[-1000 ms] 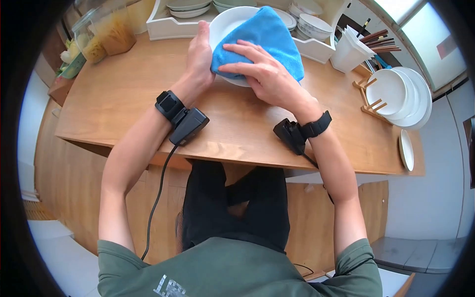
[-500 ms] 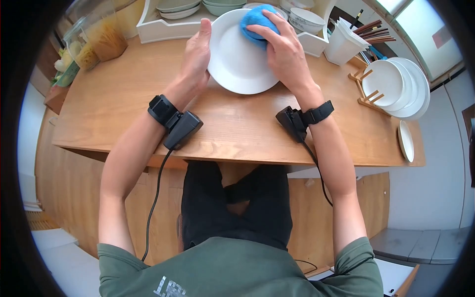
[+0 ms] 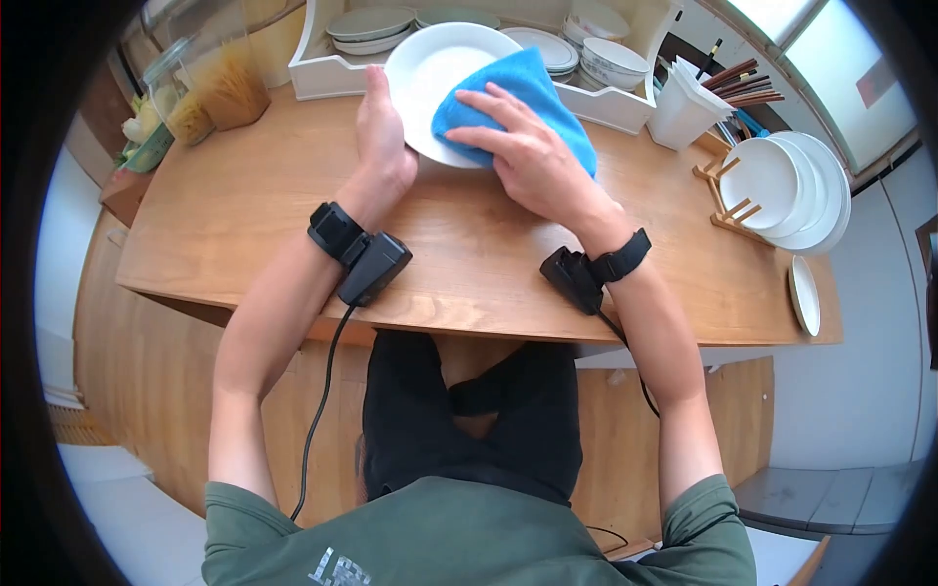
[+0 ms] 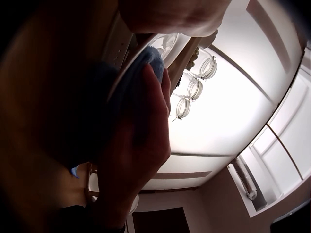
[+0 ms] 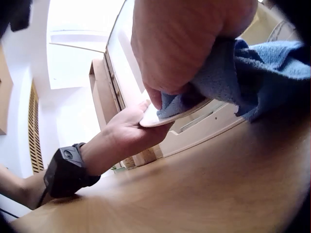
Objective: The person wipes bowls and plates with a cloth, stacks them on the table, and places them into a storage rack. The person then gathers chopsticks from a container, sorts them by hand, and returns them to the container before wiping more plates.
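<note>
My left hand point(image 3: 383, 134) grips the left edge of a white plate point(image 3: 420, 83), thumb along the rim and the other fingers beneath it. The plate is raised above the table, as the right wrist view shows. Over its right part lies a blue cloth point(image 3: 547, 93), which my right hand point(image 3: 532, 156) presses on the plate with fingers spread. In the right wrist view the cloth point(image 5: 272, 73) hangs past the plate's edge point(image 5: 160, 120), and the left hand point(image 5: 129, 133) supports the plate from below.
A white shelf point(image 3: 337, 78) with bowls and plates stands at the back. To the right are a chopstick holder point(image 3: 681, 107), a wooden rack point(image 3: 728, 210) with white plates, and a small dish point(image 3: 804, 296) near the table's edge. Jars point(image 3: 186, 112) stand back left.
The right hand and cloth moved from the plate's upper right down toward its lower right, and the bunched cloth is spread out again. The plate has shifted slightly left.
</note>
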`<state>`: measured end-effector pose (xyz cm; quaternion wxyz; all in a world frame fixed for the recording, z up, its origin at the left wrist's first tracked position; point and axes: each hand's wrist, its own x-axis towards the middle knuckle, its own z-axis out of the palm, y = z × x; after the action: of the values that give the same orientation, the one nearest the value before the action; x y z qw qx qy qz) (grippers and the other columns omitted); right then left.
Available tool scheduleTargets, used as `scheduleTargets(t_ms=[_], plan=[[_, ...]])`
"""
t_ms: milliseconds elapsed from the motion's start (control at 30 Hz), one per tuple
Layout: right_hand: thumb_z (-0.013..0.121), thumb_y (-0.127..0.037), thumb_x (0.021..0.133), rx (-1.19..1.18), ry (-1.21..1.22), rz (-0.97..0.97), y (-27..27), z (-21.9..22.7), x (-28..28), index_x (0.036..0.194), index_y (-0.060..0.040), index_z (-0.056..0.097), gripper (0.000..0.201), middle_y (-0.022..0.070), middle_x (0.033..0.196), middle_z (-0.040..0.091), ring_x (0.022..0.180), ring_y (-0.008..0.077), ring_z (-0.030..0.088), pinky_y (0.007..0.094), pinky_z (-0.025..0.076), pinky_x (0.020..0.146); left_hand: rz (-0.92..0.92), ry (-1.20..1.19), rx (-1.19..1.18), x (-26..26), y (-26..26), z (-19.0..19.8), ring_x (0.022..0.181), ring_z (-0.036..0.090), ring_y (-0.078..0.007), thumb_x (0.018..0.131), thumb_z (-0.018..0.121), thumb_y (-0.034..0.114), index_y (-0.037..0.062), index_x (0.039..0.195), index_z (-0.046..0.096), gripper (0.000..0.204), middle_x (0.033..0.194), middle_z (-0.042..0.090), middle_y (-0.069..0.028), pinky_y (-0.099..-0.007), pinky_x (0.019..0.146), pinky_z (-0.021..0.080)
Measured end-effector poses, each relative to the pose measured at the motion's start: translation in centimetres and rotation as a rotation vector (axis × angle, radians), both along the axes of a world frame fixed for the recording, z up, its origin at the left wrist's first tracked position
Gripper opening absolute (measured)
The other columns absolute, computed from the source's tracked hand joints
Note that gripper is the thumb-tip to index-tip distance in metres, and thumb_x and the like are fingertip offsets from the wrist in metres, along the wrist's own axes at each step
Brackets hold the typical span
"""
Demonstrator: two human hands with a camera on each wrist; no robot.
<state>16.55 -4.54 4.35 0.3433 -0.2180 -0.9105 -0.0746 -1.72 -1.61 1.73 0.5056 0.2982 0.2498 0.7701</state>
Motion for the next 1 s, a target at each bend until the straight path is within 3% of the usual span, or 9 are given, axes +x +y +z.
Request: scheduleTargets(t_ms=[100,200,300,333,500,567,733,867,1000], plan=[[0.054,0.012,0.07,-0.02,0.023,0.063,-0.2,0.3,-0.7,0.104,-0.0108,0.066,0.043,0.014,0.126,0.053,0.12,0.0367,0.047,0.0413,0.041,0.101,-0.102,0.063,-0.02,1.3,-0.9,0.3,0.11,0.055,-0.0225,0.098,0.034,0.048,0.0007,0.126,0.045,0.056,0.123,0.054,-0.0125,-0.037,0.091,0.048],[0.056,0.01,0.07,-0.009,0.061,0.123,-0.7,0.4,-0.7,0.099,-0.0083,0.067,0.036,0.0132,0.123,0.054,0.12,0.0343,0.048,0.0411,0.042,0.1,-0.284,0.177,-0.089,2.4,-2.6,0.7,0.101,0.059,-0.0192,0.097,0.034,0.051,0.001,0.125,0.045,0.058,0.116,0.056,-0.0116,-0.035,0.086,0.052],[0.053,0.014,0.071,0.0,0.113,0.092,-0.2,0.2,-0.7,0.099,-0.0113,0.067,0.041,0.0093,0.125,0.055,0.121,0.0322,0.048,0.0402,0.043,0.099,-0.401,0.174,-0.104,2.5,-2.8,0.9,0.103,0.057,-0.0202,0.099,0.032,0.048,-0.0001,0.124,0.046,0.056,0.116,0.055,-0.0129,-0.0362,0.087,0.051],[0.053,0.013,0.071,0.025,0.108,0.058,0.0,0.2,-0.6,0.099,-0.0116,0.067,0.04,0.009,0.126,0.055,0.121,0.0315,0.048,0.0401,0.043,0.1,-0.419,0.178,-0.1,2.5,-2.8,1.0,0.102,0.059,-0.0199,0.097,0.037,0.049,0.0018,0.126,0.044,0.056,0.118,0.056,-0.0127,-0.0373,0.087,0.053],[0.052,0.012,0.072,0.103,0.161,-0.086,2.0,0.7,0.8,0.1,-0.0131,0.068,0.041,0.01,0.126,0.055,0.121,0.0322,0.049,0.0407,0.042,0.1,-0.47,0.225,-0.041,2.5,-2.7,1.2,0.104,0.06,-0.0191,0.097,0.039,0.047,0.0019,0.124,0.046,0.054,0.117,0.058,-0.012,-0.0358,0.087,0.053],[0.052,0.012,0.072,0.143,0.186,-0.232,2.5,0.7,1.9,0.102,-0.0129,0.067,0.042,0.0116,0.126,0.055,0.118,0.0334,0.05,0.0404,0.043,0.099,-0.384,0.286,-0.066,2.5,-2.9,1.1,0.102,0.061,-0.0186,0.096,0.04,0.048,0.0017,0.124,0.048,0.054,0.115,0.059,-0.0112,-0.0347,0.086,0.053],[0.05,0.011,0.075,0.13,0.256,-0.371,3.3,0.5,3.0,0.104,-0.0114,0.067,0.04,0.0142,0.126,0.054,0.114,0.0354,0.052,0.0412,0.043,0.097,-0.361,0.262,-0.056,2.1,-2.6,1.2,0.103,0.06,-0.0186,0.096,0.039,0.049,0.0009,0.126,0.046,0.057,0.117,0.058,-0.0112,-0.0344,0.088,0.052],[0.05,0.011,0.076,0.134,0.3,-0.398,2.6,1.0,2.3,0.106,-0.0115,0.066,0.041,0.015,0.127,0.053,0.116,0.0359,0.05,0.0415,0.042,0.099,-0.355,0.26,-0.048,2.2,-2.6,1.0,0.108,0.058,-0.019,0.096,0.036,0.052,0.0012,0.127,0.045,0.06,0.121,0.056,-0.0116,-0.0354,0.091,0.051],[0.05,0.011,0.074,0.06,0.284,-0.188,1.6,1.0,0.8,0.107,-0.0102,0.066,0.041,0.0168,0.128,0.052,0.122,0.0384,0.045,0.044,0.037,0.104,-0.419,0.301,0.013,2.6,-2.6,0.9,0.11,0.057,-0.02,0.095,0.034,0.054,0.0036,0.129,0.044,0.062,0.123,0.055,-0.0118,-0.0366,0.092,0.05]])
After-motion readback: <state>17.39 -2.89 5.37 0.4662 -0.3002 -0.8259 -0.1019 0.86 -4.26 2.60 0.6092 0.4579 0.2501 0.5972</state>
